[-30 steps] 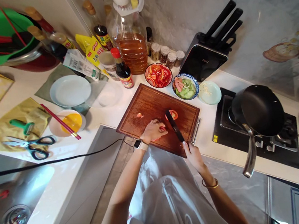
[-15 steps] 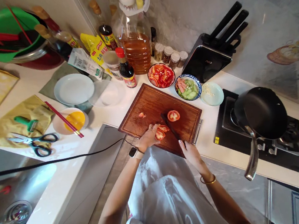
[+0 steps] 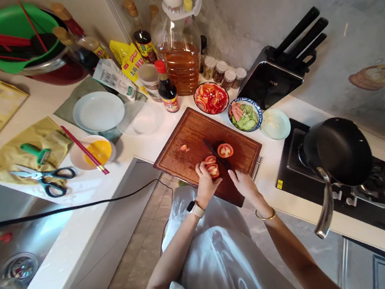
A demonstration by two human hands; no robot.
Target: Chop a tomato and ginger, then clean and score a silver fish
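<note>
A brown wooden cutting board (image 3: pixel 191 132) lies on the white counter. My left hand (image 3: pixel 206 182) is curled over tomato slices (image 3: pixel 212 166) near the board's front edge. My right hand (image 3: pixel 242 181) grips the handle of a dark knife (image 3: pixel 215 153), whose blade points away from me, between the slices and a tomato half (image 3: pixel 224 150) lying cut side up. A small tomato scrap (image 3: pixel 184 148) rests to the left on the board.
Behind the board stand a bowl of red pepper pieces (image 3: pixel 211 97), a bowl of cucumber and ham (image 3: pixel 245 114), a small garlic dish (image 3: pixel 275 123), an oil jug (image 3: pixel 178 45) and a knife block (image 3: pixel 273 79). A black pan (image 3: pixel 338 151) sits on the hob. Left: egg bowl with chopsticks (image 3: pixel 92 152), scissors (image 3: pixel 47 178), sink (image 3: pixel 9 249).
The knife has swung from across the tomato to lie between the cut slices and the remaining half. My left hand slid toward the board's front edge over the slices. The camera shifted slightly.
</note>
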